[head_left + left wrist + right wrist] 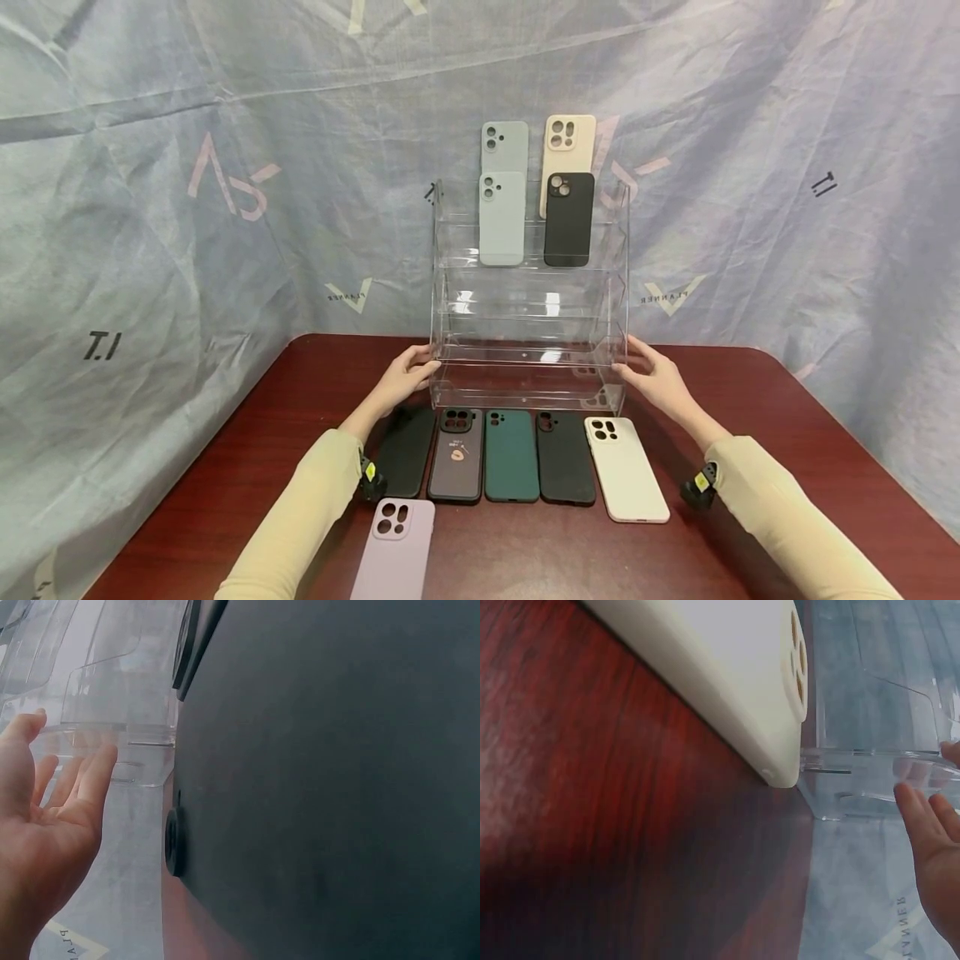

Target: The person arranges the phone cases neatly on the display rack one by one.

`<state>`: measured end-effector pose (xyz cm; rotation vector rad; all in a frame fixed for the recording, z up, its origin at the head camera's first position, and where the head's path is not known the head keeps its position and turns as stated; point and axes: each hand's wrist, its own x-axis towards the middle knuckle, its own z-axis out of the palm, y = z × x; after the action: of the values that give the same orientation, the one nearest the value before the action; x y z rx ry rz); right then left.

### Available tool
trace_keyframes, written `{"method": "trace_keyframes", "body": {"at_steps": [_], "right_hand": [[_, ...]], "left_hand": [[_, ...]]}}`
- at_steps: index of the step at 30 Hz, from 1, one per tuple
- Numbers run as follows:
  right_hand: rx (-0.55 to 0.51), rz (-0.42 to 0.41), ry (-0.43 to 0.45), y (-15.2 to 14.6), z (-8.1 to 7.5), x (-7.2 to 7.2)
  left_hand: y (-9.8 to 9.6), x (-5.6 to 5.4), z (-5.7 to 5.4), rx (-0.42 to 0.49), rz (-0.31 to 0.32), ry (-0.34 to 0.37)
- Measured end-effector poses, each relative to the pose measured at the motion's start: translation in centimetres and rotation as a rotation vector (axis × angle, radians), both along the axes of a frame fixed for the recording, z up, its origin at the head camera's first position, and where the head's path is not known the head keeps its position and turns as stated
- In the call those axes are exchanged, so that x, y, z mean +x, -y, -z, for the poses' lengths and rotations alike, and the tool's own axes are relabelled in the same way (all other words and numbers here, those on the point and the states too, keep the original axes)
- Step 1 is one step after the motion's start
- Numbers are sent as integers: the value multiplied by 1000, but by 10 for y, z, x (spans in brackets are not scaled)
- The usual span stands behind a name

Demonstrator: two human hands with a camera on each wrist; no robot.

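A clear acrylic tiered display stand [525,357] stands on the table in the head view. My left hand [403,382] touches its left side low down, fingers nearly straight and thumb by the front edge. On the opposite side my right hand [658,383] does the same at the lower right panel. Both wrist views show extended fingers against the clear panel. Upper tiers hold a grey-blue phone case [504,148], a pale blue phone case [502,221], a cream phone case [577,154] and a black phone case [568,225].
In front of the stand lies a row of phone cases, including a green one [512,457], a black one [566,458] and a cream one [628,471]. A lilac phone case [397,554] lies nearer. Grey cloth [360,167] hangs behind the red-brown table [247,433].
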<state>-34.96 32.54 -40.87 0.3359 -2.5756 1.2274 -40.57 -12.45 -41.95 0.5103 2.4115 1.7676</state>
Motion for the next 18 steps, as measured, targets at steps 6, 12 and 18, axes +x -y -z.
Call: {"method": "trace_keyframes", "body": {"at_steps": [6, 12, 18], "right_hand": [[-50, -40, 66, -1, -1, 3], [-133, -79, 136, -5, 0, 0], [-120, -86, 165, -6, 2, 3]], "left_hand": [[1, 4, -3, -30, -9, -26], [2, 7, -6, -55, -1, -31], [2, 16, -10, -109, -6, -53]]}}
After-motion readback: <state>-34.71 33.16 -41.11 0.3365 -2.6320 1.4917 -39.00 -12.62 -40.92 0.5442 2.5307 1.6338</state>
